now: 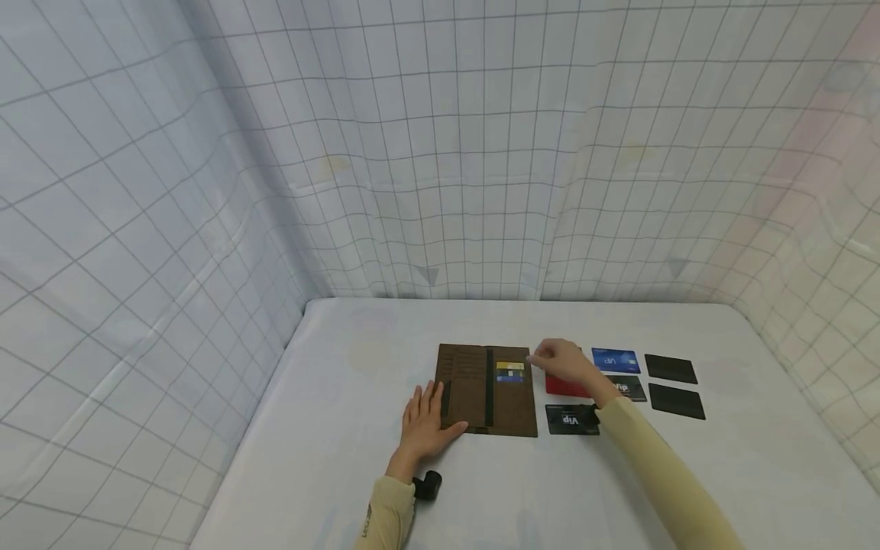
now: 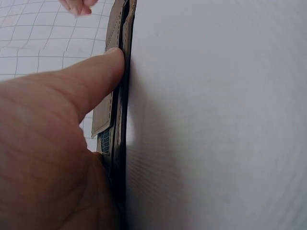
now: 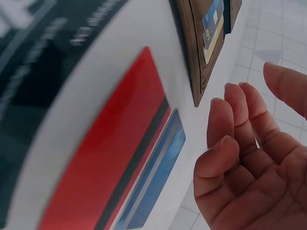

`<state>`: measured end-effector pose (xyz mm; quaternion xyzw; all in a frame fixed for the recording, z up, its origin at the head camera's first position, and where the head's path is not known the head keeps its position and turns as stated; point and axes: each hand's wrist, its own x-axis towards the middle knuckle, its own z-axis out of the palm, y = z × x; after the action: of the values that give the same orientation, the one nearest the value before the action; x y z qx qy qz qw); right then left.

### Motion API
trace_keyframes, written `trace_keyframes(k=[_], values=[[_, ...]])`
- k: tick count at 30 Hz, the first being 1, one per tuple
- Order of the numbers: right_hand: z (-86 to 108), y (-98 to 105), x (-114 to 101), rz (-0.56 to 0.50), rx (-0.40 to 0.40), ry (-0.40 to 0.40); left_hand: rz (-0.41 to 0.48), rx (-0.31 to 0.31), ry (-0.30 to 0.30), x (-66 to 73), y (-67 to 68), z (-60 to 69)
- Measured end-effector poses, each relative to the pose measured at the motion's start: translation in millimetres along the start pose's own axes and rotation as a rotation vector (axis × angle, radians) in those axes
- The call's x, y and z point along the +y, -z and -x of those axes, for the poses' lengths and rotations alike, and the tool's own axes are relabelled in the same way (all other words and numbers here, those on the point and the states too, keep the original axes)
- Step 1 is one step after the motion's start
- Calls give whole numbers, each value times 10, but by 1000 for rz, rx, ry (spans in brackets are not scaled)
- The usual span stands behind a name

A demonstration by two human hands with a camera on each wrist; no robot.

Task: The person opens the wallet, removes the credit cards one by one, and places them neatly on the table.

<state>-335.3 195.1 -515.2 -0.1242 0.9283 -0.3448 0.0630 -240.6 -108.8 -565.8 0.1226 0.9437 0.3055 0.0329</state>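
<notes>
A brown wallet (image 1: 468, 382) lies unfolded on the white table, with yellow and blue cards (image 1: 510, 372) in slots of its right half. My left hand (image 1: 422, 431) rests on the wallet's lower left edge, fingers spread; in the left wrist view its thumb (image 2: 98, 76) presses the wallet's edge (image 2: 125, 43). Over the wallet's upper right edge hovers my right hand (image 1: 564, 360), above a red card (image 1: 565, 386). In the right wrist view that hand (image 3: 259, 158) has loosely bent fingers and thumb apart, holding nothing, beside the wallet corner (image 3: 192, 57).
Right of the wallet lie a black Vip card (image 1: 567, 419), a blue card (image 1: 616, 360), another dark card (image 1: 631, 388) and two plain black cards (image 1: 671, 369), (image 1: 677, 401). White gridded curtains (image 1: 440, 153) surround the table (image 1: 330, 397).
</notes>
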Motion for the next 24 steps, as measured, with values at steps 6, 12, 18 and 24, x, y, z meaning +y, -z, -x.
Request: trace_keyframes(k=[6, 12, 18, 24], values=[[-248, -44, -96, 48, -44, 11, 1, 0, -3, 4, 3, 3], [-359, -92, -139, 53, -96, -9, 10, -4, 1, 12, 14, 17], [-386, -132, -154, 46, -139, -38, 13, -4, 0, 13, 9, 19], [-384, -141, -174, 52, -165, -43, 5, -5, 4, 4, -2, 18]])
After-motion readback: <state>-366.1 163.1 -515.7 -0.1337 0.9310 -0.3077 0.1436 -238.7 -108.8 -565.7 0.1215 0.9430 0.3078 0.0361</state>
